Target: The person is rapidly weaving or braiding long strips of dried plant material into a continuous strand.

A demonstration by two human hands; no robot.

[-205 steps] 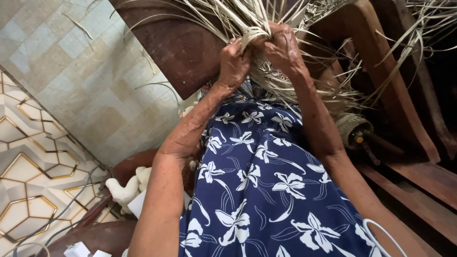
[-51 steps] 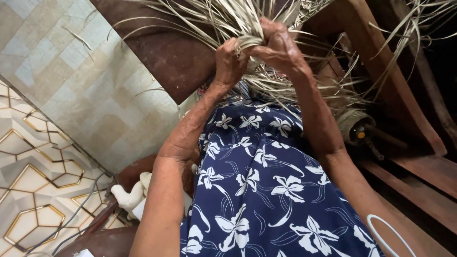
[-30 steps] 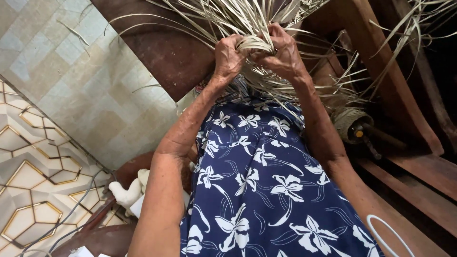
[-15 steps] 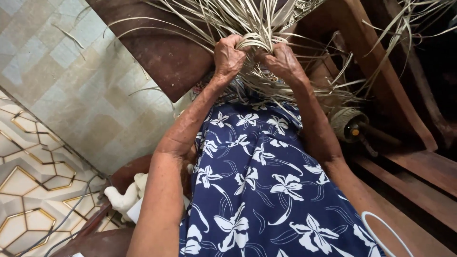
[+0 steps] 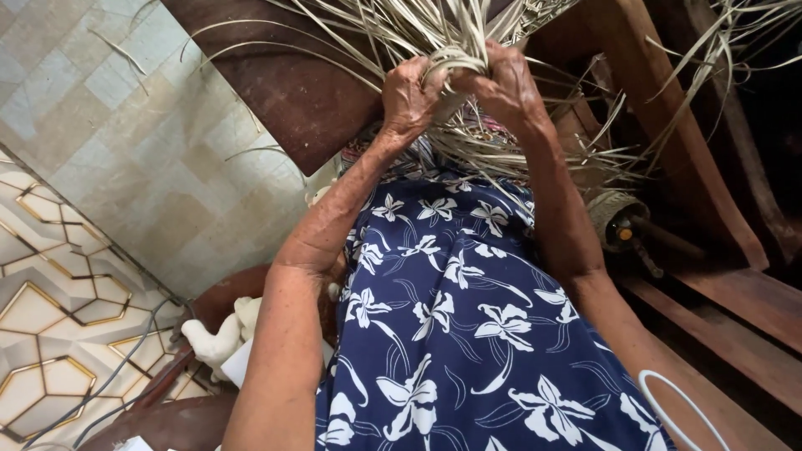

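A bundle of dry, pale leaf strips (image 5: 455, 63) fans out above my lap, partly woven near the knees. My left hand (image 5: 409, 96) is closed around strips on the left of the bundle. Close beside it, almost touching, my right hand (image 5: 505, 83) pinches and bends a folded strip at the top. Loose strip ends (image 5: 585, 159) trail down and to the right. A blue dress with white flowers (image 5: 468, 317) covers my lap below the hands.
A dark wooden board (image 5: 292, 83) lies behind the strips, wooden slats (image 5: 735, 309) at the right. A wrapped roll with a dark core (image 5: 618, 221) sits at my right knee. Tiled floor (image 5: 125, 167), grey cables (image 5: 117, 376) and a white figurine (image 5: 217, 338) are at the left.
Both hands have kept working the same strips, shifting slightly up and down. In the last half second they rose a little and the right hand folded a strip over the top.
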